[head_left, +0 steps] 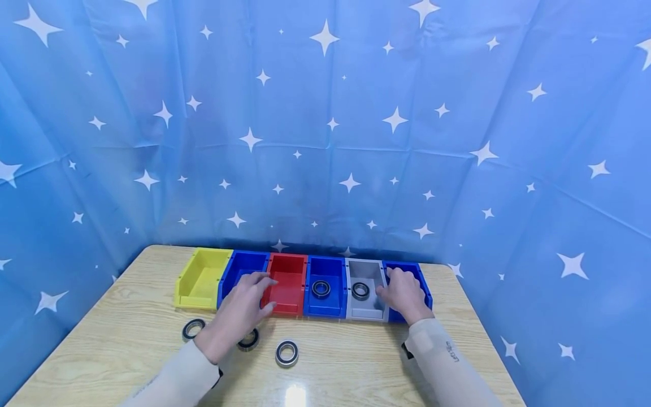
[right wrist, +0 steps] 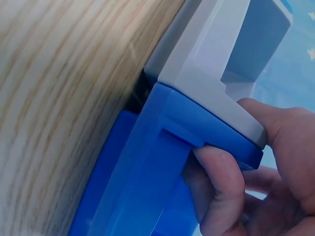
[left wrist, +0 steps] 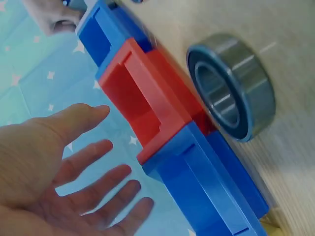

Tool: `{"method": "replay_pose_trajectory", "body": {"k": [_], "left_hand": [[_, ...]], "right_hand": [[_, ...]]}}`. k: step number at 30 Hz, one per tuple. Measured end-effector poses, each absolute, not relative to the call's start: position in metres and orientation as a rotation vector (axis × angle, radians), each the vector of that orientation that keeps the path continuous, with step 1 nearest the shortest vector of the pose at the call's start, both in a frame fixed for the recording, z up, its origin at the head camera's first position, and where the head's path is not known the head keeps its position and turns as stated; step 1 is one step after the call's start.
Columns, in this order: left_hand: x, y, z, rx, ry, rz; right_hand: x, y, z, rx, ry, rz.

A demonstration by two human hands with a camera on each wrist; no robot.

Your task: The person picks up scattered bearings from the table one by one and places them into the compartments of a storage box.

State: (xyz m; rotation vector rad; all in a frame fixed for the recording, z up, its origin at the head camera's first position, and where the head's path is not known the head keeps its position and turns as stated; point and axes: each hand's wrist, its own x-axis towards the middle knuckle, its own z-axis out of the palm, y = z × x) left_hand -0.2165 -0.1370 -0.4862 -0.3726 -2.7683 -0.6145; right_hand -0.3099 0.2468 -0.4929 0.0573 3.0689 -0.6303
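Observation:
My left hand (head_left: 238, 308) hovers over the front of a blue bin beside the red bin (head_left: 287, 291), fingers spread and holding nothing. In the left wrist view, the left hand (left wrist: 44, 167) shows its fingers apart, not touching the red bin (left wrist: 167, 103). At the right end of the row, my right hand (head_left: 405, 294) pinches the adjoining walls of the grey bin (head_left: 367, 313) and the end blue bin (head_left: 426, 285). The right wrist view shows the right hand (right wrist: 290, 162) with its thumb on the grey bin (right wrist: 197, 64) and a bent finger inside the blue bin (right wrist: 142, 162).
One bearing (head_left: 313, 289) lies in the middle blue bin, another (head_left: 354, 291) in the grey bin. Bearings (head_left: 279, 354) (head_left: 186, 330) (head_left: 248, 347) rest on the wooden table (head_left: 346, 362) in front. A yellow bin (head_left: 195, 302) ends the row; a starry curtain (head_left: 325, 113) hangs behind.

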Motion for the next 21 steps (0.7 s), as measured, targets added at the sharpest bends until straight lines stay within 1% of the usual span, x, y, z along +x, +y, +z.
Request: {"method": "replay_pose_trajectory", "body": {"k": [8, 14, 21], "left_hand": [[-0.195, -0.129, -0.491, -0.623, -2.817, -0.646], [-0.185, -0.127, -0.499, -0.832, -2.912, -0.650], [-0.181, -0.123, -0.507, -0.931, -3.038, -0.688]], "right_hand": [[-0.311, 0.250, -0.488, 0.052, 3.005, -0.685], [-0.314, 0.252, -0.484, -0.018, 2.940, -0.805], [-0.314, 0.258, -0.479, -0.065, 2.895, -0.864]]}}
